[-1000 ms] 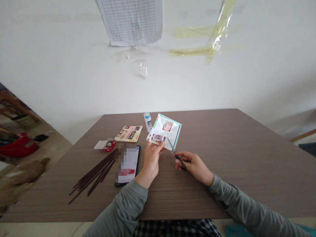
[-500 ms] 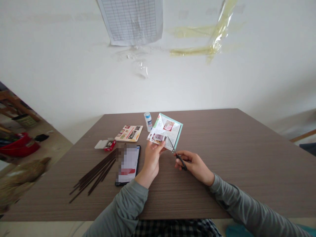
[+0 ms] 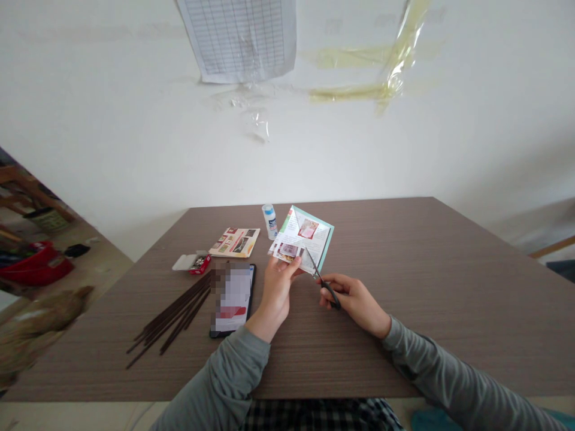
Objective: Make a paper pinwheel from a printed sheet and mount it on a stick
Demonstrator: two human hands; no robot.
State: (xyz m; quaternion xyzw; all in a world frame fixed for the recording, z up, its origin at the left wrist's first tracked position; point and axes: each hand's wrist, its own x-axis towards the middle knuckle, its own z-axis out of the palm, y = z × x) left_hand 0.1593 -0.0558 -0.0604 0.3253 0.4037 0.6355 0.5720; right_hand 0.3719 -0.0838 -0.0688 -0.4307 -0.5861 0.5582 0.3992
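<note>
My left hand pinches the lower left edge of a printed paper sheet, thumb on top. The sheet carries small photos and text, with a pale green border, and is held tilted above the table. Black-handled scissors are in my right hand, fingers closed around the handles. One blade lies over the lower right part of the sheet, pointing up and left; the other blade seems to be behind the paper. A white glue bottle with a blue cap stands just left of the sheet.
On the brown table, left of my hands, lie a phone, several dark thin sticks, a small open red-and-white box and a folded printed paper. A white wall rises behind the table.
Almost nothing differs. The sheet and the scissors have shifted very slightly to the right; both hands keep their hold.
</note>
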